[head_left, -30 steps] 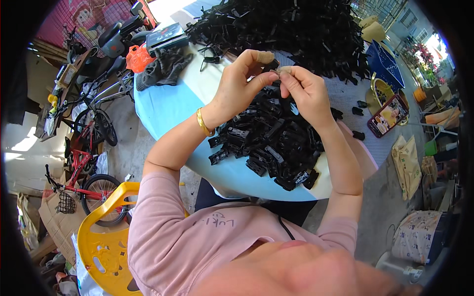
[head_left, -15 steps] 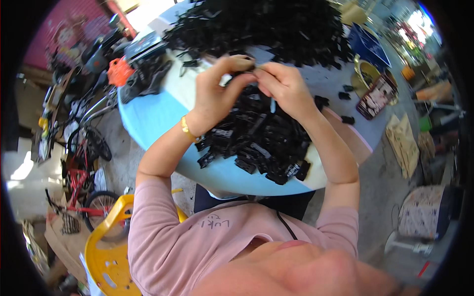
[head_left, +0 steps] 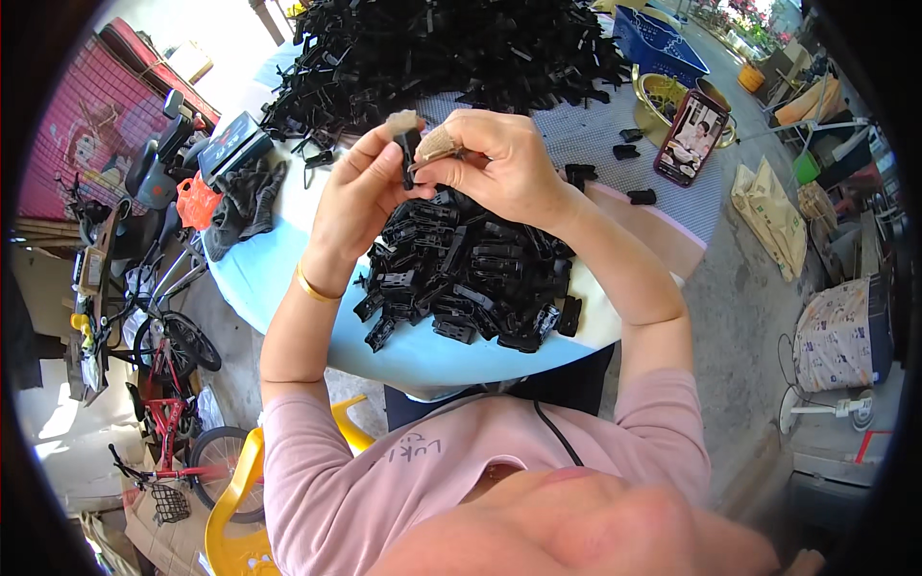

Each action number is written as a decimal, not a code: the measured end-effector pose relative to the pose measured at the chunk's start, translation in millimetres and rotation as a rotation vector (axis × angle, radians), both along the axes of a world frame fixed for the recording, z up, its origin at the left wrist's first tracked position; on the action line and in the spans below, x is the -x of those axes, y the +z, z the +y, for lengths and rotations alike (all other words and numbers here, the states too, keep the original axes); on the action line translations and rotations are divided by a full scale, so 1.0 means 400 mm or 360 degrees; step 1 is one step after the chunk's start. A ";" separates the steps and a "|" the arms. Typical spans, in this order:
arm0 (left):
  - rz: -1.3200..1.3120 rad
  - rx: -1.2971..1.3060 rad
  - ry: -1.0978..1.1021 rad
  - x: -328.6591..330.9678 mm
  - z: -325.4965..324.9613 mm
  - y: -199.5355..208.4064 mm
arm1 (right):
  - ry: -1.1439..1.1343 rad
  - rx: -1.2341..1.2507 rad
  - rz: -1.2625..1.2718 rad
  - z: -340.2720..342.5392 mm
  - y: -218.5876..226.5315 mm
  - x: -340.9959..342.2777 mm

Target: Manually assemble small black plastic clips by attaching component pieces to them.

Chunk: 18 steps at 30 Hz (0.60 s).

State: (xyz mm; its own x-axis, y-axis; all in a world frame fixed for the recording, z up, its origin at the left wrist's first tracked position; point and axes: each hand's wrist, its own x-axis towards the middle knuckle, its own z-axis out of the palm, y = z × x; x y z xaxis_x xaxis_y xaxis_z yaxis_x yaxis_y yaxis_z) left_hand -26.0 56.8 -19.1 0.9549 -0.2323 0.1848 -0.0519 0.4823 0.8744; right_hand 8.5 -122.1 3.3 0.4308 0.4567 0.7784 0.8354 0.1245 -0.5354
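Note:
Over the table, my left hand (head_left: 348, 197) pinches a small black plastic part (head_left: 407, 161) upright between thumb and fingers. My right hand (head_left: 519, 168) is closed beside it, thumb and index finger pressed together at the part's right side. What those right fingertips grip is too small to make out. Tan coverings wrap a fingertip on each hand. Beneath my hands lies a pile of similar black parts (head_left: 471, 264), close to the table's near edge. A much larger heap of black pieces (head_left: 442, 58) spreads across the far side.
On the right of the table (head_left: 250, 278) stand a phone (head_left: 693, 136) with a lit screen, a gold-coloured pot (head_left: 645, 86) and a blue basket (head_left: 658, 46). Dark gloves (head_left: 248, 211), an orange bag (head_left: 196, 202) and a dark flat device (head_left: 233, 144) sit left. A yellow chair (head_left: 235, 499) is beside me.
My hands have turned and drawn slightly apart, so the black part in the left fingers now shows plainly. The whole view has shifted, and both hands appear further left.

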 end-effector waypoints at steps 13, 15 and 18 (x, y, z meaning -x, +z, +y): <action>-0.0417 -0.0525 0.0240 0.037 -0.031 0.012 | 0.0118 0.0147 0.0985 0.010 -0.008 -0.022; -0.0364 -0.0421 0.0268 0.029 -0.032 0.021 | 0.0118 0.0219 0.1069 -0.003 -0.007 -0.025; -0.0419 -0.0392 0.0303 0.017 -0.025 0.007 | 0.0082 0.0357 0.1004 0.006 -0.014 -0.018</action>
